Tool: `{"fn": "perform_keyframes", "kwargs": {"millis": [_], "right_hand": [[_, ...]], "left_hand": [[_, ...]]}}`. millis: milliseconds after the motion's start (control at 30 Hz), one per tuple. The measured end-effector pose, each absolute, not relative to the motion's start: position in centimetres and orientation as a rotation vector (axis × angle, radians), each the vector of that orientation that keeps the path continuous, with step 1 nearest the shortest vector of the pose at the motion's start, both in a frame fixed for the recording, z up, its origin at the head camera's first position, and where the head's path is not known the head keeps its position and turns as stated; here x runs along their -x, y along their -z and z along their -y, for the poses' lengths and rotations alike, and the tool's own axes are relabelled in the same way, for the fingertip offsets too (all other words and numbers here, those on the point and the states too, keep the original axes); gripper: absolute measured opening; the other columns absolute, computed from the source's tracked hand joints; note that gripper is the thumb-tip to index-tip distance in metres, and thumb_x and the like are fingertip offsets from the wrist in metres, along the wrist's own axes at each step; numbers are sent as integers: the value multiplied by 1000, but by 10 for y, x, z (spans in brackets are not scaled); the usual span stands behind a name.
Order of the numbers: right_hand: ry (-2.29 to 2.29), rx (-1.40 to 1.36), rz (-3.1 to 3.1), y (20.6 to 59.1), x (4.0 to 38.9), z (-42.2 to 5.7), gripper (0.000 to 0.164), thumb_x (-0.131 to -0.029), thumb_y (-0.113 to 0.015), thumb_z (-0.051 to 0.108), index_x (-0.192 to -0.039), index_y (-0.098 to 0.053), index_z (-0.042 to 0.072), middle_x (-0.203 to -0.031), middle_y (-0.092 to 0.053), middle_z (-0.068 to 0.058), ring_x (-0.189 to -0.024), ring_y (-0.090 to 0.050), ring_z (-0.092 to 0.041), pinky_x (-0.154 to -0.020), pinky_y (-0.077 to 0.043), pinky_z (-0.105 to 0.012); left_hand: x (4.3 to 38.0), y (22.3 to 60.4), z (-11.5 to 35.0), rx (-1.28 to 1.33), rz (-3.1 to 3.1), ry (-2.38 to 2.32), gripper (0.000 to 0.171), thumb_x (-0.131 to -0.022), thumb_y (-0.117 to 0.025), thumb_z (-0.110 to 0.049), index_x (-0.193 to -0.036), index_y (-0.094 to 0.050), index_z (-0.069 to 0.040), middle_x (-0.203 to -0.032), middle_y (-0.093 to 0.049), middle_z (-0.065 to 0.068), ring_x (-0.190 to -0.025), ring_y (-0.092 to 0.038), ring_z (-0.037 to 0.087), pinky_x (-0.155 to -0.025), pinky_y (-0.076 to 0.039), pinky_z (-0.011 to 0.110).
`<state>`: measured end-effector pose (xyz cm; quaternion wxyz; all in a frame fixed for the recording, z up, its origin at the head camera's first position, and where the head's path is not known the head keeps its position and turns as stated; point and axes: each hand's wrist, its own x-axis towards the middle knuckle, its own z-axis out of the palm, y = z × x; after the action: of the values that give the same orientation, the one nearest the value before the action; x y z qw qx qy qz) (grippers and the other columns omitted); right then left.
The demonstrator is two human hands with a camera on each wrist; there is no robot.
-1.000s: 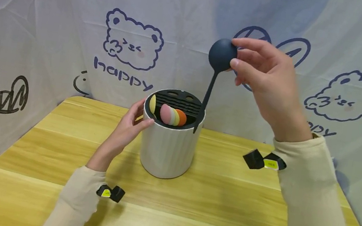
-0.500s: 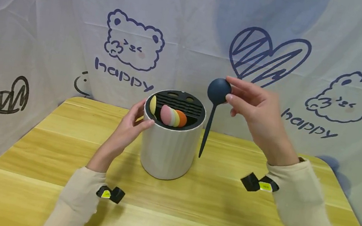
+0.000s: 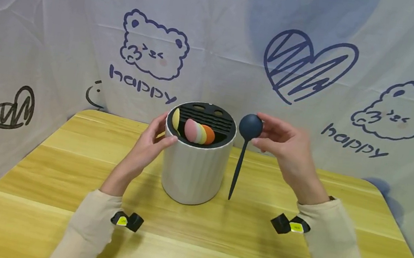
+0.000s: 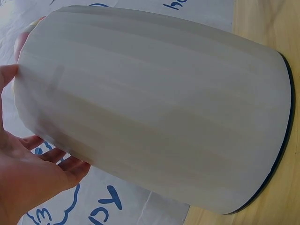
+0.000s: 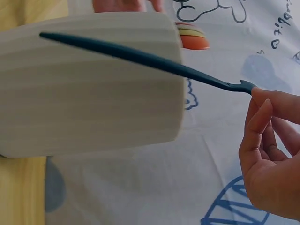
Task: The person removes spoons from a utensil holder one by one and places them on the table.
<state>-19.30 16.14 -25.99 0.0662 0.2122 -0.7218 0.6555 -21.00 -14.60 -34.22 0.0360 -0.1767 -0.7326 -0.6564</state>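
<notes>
A dark blue ladle (image 3: 250, 127) hangs handle-down just right of a white ribbed utensil holder (image 3: 193, 171). My right hand (image 3: 288, 152) pinches it by its round bowl between thumb and fingers. In the right wrist view its long tapering handle (image 5: 136, 55) crosses in front of the holder, with a small hook near the bowl. My left hand (image 3: 144, 148) grips the holder's left side at the top, thumb at the rim and fingers round the back. Inside the holder's black slotted top stand several rounded pieces in pink (image 3: 191, 130), white, yellow and orange; their lower parts are hidden.
The holder stands on a yellow wood-grain table (image 3: 175, 235). A white cloth (image 3: 219, 73) with blue drawings hangs close behind the table. Slots and two holes show in the back of the black insert (image 3: 207, 113).
My right hand has moved down and slightly right, bringing the ladle from above the holder's right rim to beside the holder. My left hand has kept its place on the holder.
</notes>
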Motion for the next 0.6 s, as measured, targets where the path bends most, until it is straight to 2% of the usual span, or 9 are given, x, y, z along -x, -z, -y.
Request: {"fn": "perform_keyframes", "kwargs": {"millis": [333,600], "right_hand": [[-1947,-497,2292,285,194,-166,49,-82,-69,-7,-130,-57,-6,-93,-66,-2,-78,-61,-15,-69,-52,-24],[-1906,-332,2449,300,197,-173,51,-85,-70,-1,-133,-55,-2,-102,-64,-7,-87,-59,-16,-77,-52,-24]], "left_hand": [[209,341,145,529,2262,2016,72,-92,-56,-24,-153,-21,-6,-153,-29,12,-139,-29,24,-114,-23,42],[209,340,145,528,2260,2014,73,-92,-56,-23,-153,-20,-5,-153,-29,13,-138,-29,25,-114,-23,44]]}}
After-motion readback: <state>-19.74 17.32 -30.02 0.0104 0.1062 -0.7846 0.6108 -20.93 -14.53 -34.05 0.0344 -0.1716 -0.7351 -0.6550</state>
